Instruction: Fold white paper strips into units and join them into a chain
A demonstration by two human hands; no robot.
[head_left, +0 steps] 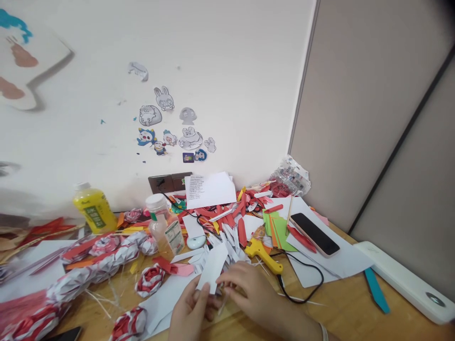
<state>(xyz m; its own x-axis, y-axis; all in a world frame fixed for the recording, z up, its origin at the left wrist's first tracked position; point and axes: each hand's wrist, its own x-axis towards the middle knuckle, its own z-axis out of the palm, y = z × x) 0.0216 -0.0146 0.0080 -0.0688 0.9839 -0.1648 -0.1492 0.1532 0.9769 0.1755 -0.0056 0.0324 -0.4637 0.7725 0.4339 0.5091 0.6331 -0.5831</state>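
Observation:
A folded-looking white paper strip [213, 268] stands tilted between my hands, low in the middle of the head view. My left hand [190, 310] pinches its lower end, thumb in front. At the strip's lower right edge, my right hand [250, 290] has its fingers drawn together, and a thin pale sliver [222, 304] shows below them. What exactly those fingers grip is partly hidden. Just beyond my hands lies a heap of white paper strips [231, 241]. To the right of it rests a yellow hot glue gun [263, 255] with a black cord.
Red-and-white paper rosettes [150, 279] and a twisted paper garland [95, 270] lie left. A yellow drink bottle [94, 208] and a clear jar [165, 227] stand behind. Rightward are green paper [280, 232], a phone [314, 233], a teal strip [377, 290] and a long white device [401, 279].

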